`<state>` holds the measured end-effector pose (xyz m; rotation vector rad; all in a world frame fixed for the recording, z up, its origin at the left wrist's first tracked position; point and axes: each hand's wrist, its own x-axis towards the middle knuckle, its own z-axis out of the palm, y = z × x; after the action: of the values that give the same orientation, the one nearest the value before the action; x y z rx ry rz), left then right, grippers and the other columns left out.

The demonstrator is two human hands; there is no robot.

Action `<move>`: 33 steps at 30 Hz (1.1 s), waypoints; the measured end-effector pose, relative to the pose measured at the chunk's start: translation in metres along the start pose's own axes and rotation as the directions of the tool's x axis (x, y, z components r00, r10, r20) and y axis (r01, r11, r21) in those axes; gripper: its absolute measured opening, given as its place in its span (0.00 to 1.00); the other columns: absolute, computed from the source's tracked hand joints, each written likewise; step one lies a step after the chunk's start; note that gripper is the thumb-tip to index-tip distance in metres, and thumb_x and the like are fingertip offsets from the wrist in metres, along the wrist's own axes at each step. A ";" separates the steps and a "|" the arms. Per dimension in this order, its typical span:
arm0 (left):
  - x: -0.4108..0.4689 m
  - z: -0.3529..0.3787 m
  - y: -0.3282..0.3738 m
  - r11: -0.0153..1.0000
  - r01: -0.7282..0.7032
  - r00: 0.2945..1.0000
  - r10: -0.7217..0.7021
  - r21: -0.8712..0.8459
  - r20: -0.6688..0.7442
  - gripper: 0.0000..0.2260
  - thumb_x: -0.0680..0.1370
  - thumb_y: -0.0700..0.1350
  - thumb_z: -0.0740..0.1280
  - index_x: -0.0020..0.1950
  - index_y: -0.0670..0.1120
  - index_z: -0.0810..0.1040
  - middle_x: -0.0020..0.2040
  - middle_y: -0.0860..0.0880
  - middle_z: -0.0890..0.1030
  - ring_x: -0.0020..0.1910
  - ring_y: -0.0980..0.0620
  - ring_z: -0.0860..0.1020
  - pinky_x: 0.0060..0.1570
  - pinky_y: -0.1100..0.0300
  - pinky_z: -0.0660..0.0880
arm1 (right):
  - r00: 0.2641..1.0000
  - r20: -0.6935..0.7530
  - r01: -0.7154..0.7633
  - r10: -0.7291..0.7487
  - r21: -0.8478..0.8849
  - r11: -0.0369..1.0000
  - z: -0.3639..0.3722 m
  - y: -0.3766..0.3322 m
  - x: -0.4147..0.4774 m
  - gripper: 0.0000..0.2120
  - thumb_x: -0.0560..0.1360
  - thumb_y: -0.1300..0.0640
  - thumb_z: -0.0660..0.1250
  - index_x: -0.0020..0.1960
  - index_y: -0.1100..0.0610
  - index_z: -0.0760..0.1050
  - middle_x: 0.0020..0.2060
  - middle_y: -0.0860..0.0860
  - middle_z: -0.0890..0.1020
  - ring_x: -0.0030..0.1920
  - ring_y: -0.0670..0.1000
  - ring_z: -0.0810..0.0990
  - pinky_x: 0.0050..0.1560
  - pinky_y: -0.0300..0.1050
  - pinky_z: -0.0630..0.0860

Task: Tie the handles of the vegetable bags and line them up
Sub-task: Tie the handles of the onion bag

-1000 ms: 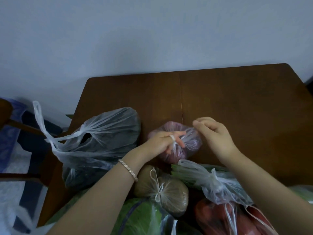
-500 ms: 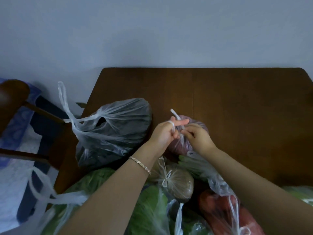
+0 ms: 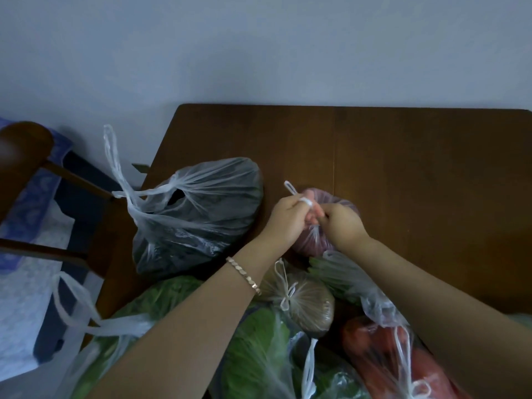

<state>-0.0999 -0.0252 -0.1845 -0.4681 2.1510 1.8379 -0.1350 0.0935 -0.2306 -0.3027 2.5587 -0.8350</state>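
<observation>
A small clear bag of purple-red vegetables (image 3: 342, 201) lies near the middle of the brown table (image 3: 417, 174). My left hand (image 3: 285, 218) grips one of its white handles, which is looped over a finger with its end sticking up. My right hand (image 3: 342, 226) pinches the bag's gathered neck and the other handle right beside it. A large bag of dark greens (image 3: 201, 214) lies to the left with loose handles. In front are a tied bag of brown roots (image 3: 305, 303), a bag of leafy greens (image 3: 256, 349) and a bag of red vegetables (image 3: 383, 361).
A wooden chair (image 3: 26, 168) with a blue patterned cushion stands left of the table. A pale wall runs behind. The table's far and right parts are bare wood. A further greens bag (image 3: 339, 276) lies under my right forearm.
My hands have closed in together over the purple-red bag. The handle has gone round my left finger, and my right hand has dropped onto the bag's neck. The camera has shifted.
</observation>
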 end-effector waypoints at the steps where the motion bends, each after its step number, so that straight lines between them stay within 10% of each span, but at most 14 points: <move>1: 0.004 0.004 0.004 0.999 -0.006 1.000 0.005 0.036 0.024 0.16 0.81 0.45 0.56 0.34 0.48 0.73 0.32 0.51 0.74 0.32 0.56 0.72 0.37 0.64 0.70 | 1.000 0.014 0.029 -0.028 -0.057 0.998 0.000 0.001 -0.001 0.11 0.78 0.62 0.56 0.51 0.61 0.77 0.47 0.60 0.81 0.50 0.59 0.78 0.50 0.49 0.71; 8: 0.025 0.011 0.012 0.974 0.068 0.997 -0.059 -0.218 0.049 0.09 0.78 0.36 0.57 0.50 0.43 0.76 0.36 0.48 0.76 0.36 0.53 0.76 0.39 0.60 0.72 | 0.983 -0.041 0.183 -0.179 0.166 0.969 0.000 0.012 -0.008 0.08 0.75 0.59 0.64 0.42 0.62 0.79 0.32 0.44 0.73 0.35 0.44 0.72 0.36 0.32 0.64; 12: 0.027 0.009 -0.013 0.986 0.020 1.000 -0.018 0.163 -0.010 0.17 0.77 0.37 0.60 0.66 0.45 0.66 0.50 0.50 0.75 0.53 0.49 0.76 0.57 0.54 0.75 | 0.999 -0.021 0.037 -0.030 0.491 0.870 0.003 0.015 -0.006 0.06 0.75 0.60 0.65 0.42 0.57 0.80 0.36 0.47 0.79 0.38 0.40 0.76 0.47 0.38 0.71; 17: 0.023 0.010 -0.039 0.803 -0.201 0.973 0.230 0.560 0.019 0.12 0.79 0.41 0.59 0.60 0.39 0.75 0.56 0.42 0.76 0.57 0.47 0.72 0.53 0.68 0.60 | 0.999 -0.029 -0.013 0.043 0.654 0.756 -0.001 0.016 -0.007 0.06 0.75 0.63 0.64 0.45 0.62 0.80 0.32 0.49 0.80 0.31 0.38 0.76 0.38 0.29 0.72; 33: 0.024 0.024 -0.048 0.912 -0.147 0.948 0.240 0.384 -0.207 0.06 0.73 0.40 0.69 0.46 0.39 0.83 0.44 0.44 0.81 0.45 0.50 0.77 0.47 0.60 0.72 | 0.962 -0.078 -0.129 0.263 0.719 0.683 -0.004 0.012 0.001 0.10 0.72 0.62 0.69 0.32 0.56 0.78 0.23 0.49 0.78 0.22 0.42 0.74 0.27 0.34 0.74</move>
<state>-0.1023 -0.0101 -0.2413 -0.4295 2.7276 1.4763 -0.1385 0.1046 -0.2353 0.3039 2.1298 -1.7293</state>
